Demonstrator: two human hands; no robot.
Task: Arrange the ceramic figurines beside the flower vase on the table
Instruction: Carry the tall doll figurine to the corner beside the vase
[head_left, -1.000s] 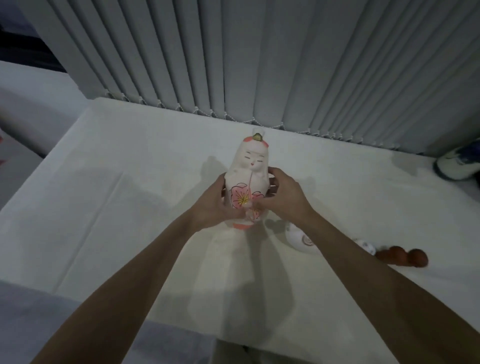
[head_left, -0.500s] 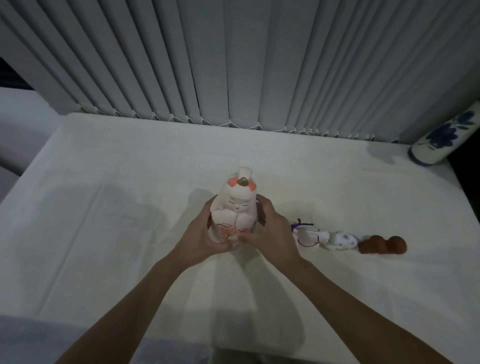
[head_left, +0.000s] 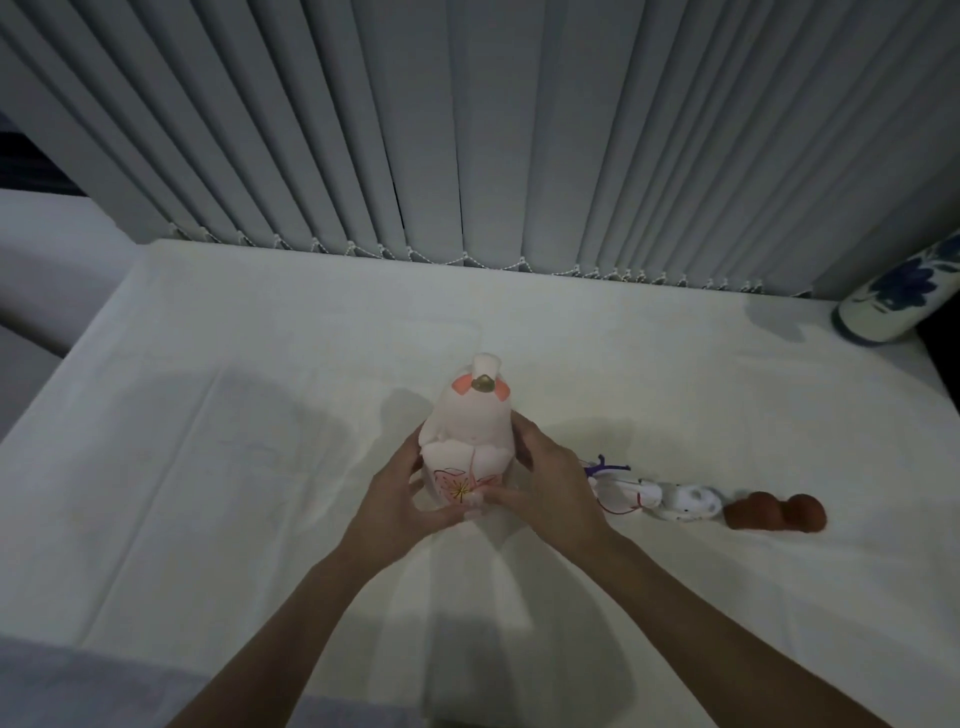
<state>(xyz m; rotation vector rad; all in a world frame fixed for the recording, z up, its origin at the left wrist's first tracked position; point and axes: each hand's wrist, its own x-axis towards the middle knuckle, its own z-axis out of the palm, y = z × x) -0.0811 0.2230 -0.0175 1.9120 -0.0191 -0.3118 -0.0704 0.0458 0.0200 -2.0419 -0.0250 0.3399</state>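
Observation:
A tall white doll figurine (head_left: 470, 426) with orange patches on its head and a pink flower on its front stands upright near the table's middle. My left hand (head_left: 397, 493) grips its left side and my right hand (head_left: 550, 488) wraps its right side and lower front. To the right, a small white figurine (head_left: 670, 496) with purple and red cords lies on its side. Beside that lies a brown figurine (head_left: 776, 512). The white flower vase (head_left: 888, 306) with blue flowers stands at the far right rear corner.
The table (head_left: 234, 415) is covered by a creased white cloth. Grey vertical blinds (head_left: 467, 130) hang along its rear edge. The table's left edge drops off to a pale surface (head_left: 47, 260).
The doll figurine has come down and toward me with both hands on it, and I now see more of its top. My view has risen, showing more of the vase.

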